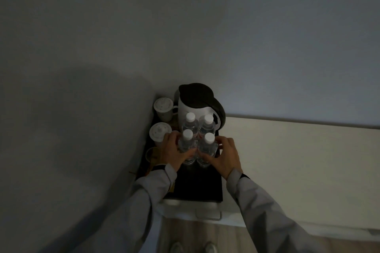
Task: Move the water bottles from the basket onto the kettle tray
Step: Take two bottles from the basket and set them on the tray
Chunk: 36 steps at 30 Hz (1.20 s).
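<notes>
Several clear water bottles with white caps stand in a tight cluster on the black kettle tray, just in front of the white kettle with its dark lid. My left hand wraps the front left bottle. My right hand wraps the front right bottle. Two more bottles stand behind them, a left one and a right one, against the kettle. No basket is in view.
Two lidded white cups stand at the tray's left side by the wall. A white counter stretches to the right. A drawer handle sits below the tray's front edge. The room is dim.
</notes>
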Tool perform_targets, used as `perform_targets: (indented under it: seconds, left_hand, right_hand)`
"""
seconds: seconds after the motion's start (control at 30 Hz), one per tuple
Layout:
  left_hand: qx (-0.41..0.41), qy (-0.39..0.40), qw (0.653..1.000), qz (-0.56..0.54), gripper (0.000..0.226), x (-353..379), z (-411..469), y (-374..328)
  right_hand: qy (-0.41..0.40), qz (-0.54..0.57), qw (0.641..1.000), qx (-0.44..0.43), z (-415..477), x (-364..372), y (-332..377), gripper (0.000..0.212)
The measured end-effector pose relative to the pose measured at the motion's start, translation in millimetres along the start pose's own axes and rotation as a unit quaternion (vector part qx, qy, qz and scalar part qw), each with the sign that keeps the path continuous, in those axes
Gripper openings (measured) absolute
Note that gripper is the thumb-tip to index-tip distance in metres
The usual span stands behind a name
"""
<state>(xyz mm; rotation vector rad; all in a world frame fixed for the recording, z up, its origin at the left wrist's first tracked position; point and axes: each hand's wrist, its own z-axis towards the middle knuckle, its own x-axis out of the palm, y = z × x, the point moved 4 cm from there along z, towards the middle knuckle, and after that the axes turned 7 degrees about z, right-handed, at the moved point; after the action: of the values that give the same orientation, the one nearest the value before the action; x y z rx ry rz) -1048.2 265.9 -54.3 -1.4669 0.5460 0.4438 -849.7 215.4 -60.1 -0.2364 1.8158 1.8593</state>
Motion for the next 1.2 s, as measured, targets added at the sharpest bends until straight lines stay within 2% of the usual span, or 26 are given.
perform_targets:
  seconds: [0.13,0.27,0.47,0.67,0.93,1.07,1.2]
  left_hand:
    - [-0.003,0.039,0.998,-0.047,0.062,-2,6,2]
    - [0.013,0.088,0.996,-0.023,0.057,-8,15,2]
    - [0.043,0.045,0.997,0.039,0.046,-11,19,0]
    - [0.047,0.087,0.995,0.032,0.038,-10,26,-1]
    - [0.064,0.086,0.993,0.041,0.048,-10,23,-4]
    - [0.057,0.074,0.995,0.041,0.050,-9,23,-4]
    - [0.064,0.078,0.994,0.049,0.048,-9,23,-5]
  right_hand:
    - [-0.003,-0.003,1.000,-0.003,0,-4,1,0.064]
    - [-0.002,-0.009,1.000,-0.006,-1,-6,3,0.064]
    - [-0.001,-0.009,1.000,0.001,-1,-6,4,0.060]
    - [0.004,-0.006,1.000,0.004,-2,-6,5,0.058]
    - [-0.002,0.007,1.000,0.006,-1,-6,7,0.056]
    - [0.027,0.015,1.000,0.004,6,-7,7,0.053]
    - [0.077,0.036,0.996,-0.002,13,-9,5,0.060]
